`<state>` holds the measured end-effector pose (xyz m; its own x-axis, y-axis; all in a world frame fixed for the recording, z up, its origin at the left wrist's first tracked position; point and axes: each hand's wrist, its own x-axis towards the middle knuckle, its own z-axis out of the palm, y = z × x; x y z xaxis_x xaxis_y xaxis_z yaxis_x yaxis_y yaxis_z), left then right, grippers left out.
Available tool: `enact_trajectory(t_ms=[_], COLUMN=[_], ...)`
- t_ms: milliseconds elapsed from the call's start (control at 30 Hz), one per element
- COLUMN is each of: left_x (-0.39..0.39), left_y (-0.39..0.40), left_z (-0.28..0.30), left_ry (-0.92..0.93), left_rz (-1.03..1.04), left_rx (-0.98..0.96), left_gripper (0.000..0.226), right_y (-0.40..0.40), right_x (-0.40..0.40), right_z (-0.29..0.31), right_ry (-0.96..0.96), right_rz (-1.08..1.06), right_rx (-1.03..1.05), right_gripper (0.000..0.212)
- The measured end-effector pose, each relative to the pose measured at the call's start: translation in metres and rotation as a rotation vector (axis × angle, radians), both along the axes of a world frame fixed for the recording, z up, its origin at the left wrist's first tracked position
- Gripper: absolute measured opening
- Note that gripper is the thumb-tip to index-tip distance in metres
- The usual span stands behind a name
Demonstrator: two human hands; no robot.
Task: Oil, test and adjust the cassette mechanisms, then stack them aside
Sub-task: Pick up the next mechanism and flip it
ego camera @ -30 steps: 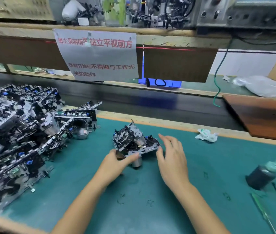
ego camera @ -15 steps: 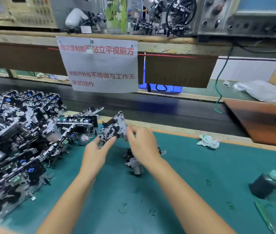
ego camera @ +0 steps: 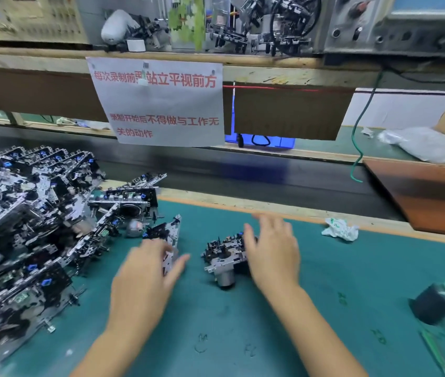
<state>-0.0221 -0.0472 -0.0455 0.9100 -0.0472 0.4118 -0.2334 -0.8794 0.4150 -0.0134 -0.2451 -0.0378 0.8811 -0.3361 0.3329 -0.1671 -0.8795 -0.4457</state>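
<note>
Both hands had come down from chest height; the lifted mechanism now stood at the edge of the stack.

From the left: the heap of cassette mechanisms (ego camera: 25, 235) covered the left of the green worktop (ego camera: 215, 336). Just beside it, the tilted mechanism (ego camera: 171, 236) stood on edge, and the left hand (ego camera: 147, 278), fingers straight and relaxed, touched its lower end without gripping. The second mechanism (ego camera: 224, 259) lay flat, motor toward the camera, with the right hand (ego camera: 270, 251) spread over its right side, blurred and holding nothing that could be made out. The oil bottle (ego camera: 441, 300) lay well apart at far right. Judgement: one unit was being stacked aside; the next awaited oiling.
</note>
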Motion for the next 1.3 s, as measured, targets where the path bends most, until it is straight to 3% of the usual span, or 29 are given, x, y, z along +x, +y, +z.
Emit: enact_trajectory(t_ms=[100,167,267,367,467,533,633,733,833,933,1000,1033,1100,1200,1233,1300], left_x=[-0.007,-0.002,0.011,0.015,0.005,-0.009,-0.03,-0.047,-0.057,-0.058,-0.052,-0.049,-0.045,-0.04,-0.042,-0.046], left_y=[-0.043,-0.063,-0.073,-0.075,-0.083,-0.087,-0.088,-0.091,-0.106,-0.125,-0.131,-0.132,-0.134,-0.127,-0.126,-0.127], left_z=[-0.006,-0.007,-0.008,-0.003,0.014,0.026,0.034,0.041,0.036,0.028,0.025,0.024,0.022,0.007,0.003,-0.009], left_ry=[0.242,0.326,0.463,0.669,0.879,0.964,1.077,1.315,1.567,1.685,1.642,1.552,1.212,0.578,0.503,0.58], left_rz=[-0.018,0.002,0.001,-0.138,-0.335,-0.416,-0.524,-0.695,-0.634,-0.522,-0.506,-0.531,-0.555,-0.65,-0.8,-1.04], left_rx=[0.347,0.382,0.142,-0.39,-0.761,-0.856,-0.903,-0.872,-0.937,-0.953,-0.854,-0.71,-0.425,-0.269,-0.188,-0.094], left_gripper=[0.061,0.062,0.055,0.038,0.025,0.047,0.061,0.055,0.04,0.033,0.049,0.058,0.063,0.071,0.087,0.118], right_y=[-0.035,-0.038,-0.034,-0.041,-0.06,-0.077,-0.104,-0.129,-0.149,-0.162,-0.169,-0.171,-0.174,-0.171,-0.17,-0.168], right_x=[-0.004,-0.006,-0.012,-0.029,-0.062,-0.091,-0.126,-0.142,-0.146,-0.142,-0.14,-0.139,-0.141,-0.146,-0.147,-0.148], right_z=[-0.013,-0.019,-0.024,-0.02,-0.005,0.008,0.02,0.014,-0.005,-0.025,-0.036,-0.04,-0.046,-0.052,-0.053,-0.053], right_ry=[0.244,0.254,0.187,0.117,0.008,-0.059,-0.07,-0.039,0.063,0.171,0.178,0.171,0.144,0.083,0.073,0.061], right_rz=[-0.054,0.047,0.074,0.067,0.141,0.208,0.249,0.27,0.257,0.196,0.131,0.093,0.014,-0.034,-0.034,-0.026], right_rx=[0.158,0.386,0.666,0.878,0.887,0.778,0.576,0.594,0.618,0.574,0.488,0.412,0.258,0.183,0.153,0.121], right_gripper=[0.036,0.045,0.045,0.045,0.045,0.049,0.058,0.066,0.067,0.064,0.065,0.066,0.063,0.06,0.06,0.059])
